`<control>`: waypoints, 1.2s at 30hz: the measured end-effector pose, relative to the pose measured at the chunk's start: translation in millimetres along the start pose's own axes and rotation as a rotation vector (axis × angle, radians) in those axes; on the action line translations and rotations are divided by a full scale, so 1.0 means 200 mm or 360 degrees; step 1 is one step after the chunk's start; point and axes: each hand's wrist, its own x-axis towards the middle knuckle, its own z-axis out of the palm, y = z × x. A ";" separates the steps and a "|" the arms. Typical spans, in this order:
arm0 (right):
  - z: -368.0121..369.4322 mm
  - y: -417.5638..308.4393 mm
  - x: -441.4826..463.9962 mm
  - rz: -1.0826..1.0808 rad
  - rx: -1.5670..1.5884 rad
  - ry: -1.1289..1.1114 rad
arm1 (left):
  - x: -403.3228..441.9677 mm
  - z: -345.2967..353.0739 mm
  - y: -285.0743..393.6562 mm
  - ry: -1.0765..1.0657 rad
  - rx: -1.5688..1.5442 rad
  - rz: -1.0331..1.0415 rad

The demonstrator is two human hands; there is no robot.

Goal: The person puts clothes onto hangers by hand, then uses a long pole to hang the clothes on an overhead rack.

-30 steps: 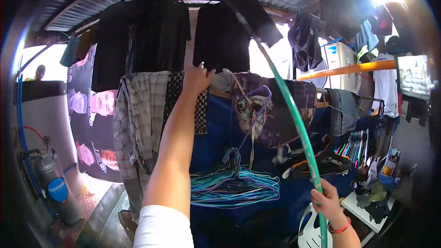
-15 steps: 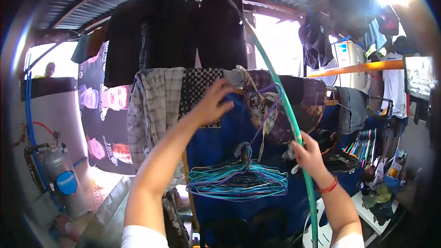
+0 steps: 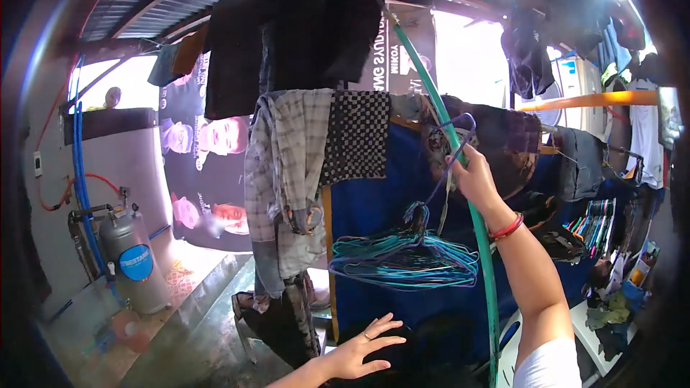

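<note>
My right hand point(image 3: 474, 176) is closed around a long green pole point(image 3: 484, 258) that leans up and to the left. The pole's upper end reaches the dark garments point(image 3: 302, 35) hanging under the roof. Low in the view is my left hand point(image 3: 365, 348), its fingers spread and holding nothing, with a ring on one finger. Between the hands, a bundle of blue and purple wire hangers point(image 3: 402, 262) hangs in front of a dark blue cloth point(image 3: 359, 208). A purple hook point(image 3: 460, 129) rises beside my right hand.
A plaid shirt point(image 3: 295, 129) and a checkered cloth point(image 3: 356, 133) drape over a rail. On the left stand a grey tank point(image 3: 133, 258) and a printed banner point(image 3: 205, 194). A yellow pole point(image 3: 596, 101) crosses at right, above more hangers point(image 3: 593, 228) and a white chair point(image 3: 509, 345).
My left hand has dropped from beside the checkered cloth to the bottom of the view. The right hand grips higher on the green pole. The view has turned a little left.
</note>
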 end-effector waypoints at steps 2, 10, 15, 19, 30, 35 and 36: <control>0.03 -0.01 -0.01 -0.0107 -0.0080 0.0067 | -0.08 0.07 -0.01 0.0021 -0.0117 -0.0117; 0.02 0.10 0.05 -0.0214 0.0026 0.0154 | -0.25 0.21 0.10 0.0028 -0.0251 -0.0381; -0.05 0.03 0.01 -0.0132 0.0108 0.0167 | -0.29 0.24 0.08 0.0091 -0.0227 -0.0418; 0.02 0.09 0.00 -0.0119 -0.0021 0.0284 | -0.27 0.29 0.08 0.0054 -0.0276 -0.0378; 0.04 0.00 -0.06 -0.0041 0.0090 0.0146 | -0.24 0.38 0.12 -0.0096 -0.0332 -0.0428; 0.06 -0.01 -0.08 0.0042 0.0218 0.0068 | -0.26 0.42 0.12 -0.0158 -0.0377 -0.0425; 0.05 -0.01 -0.09 -0.0011 0.0214 0.0065 | -0.27 0.43 0.12 -0.0199 -0.0405 -0.0424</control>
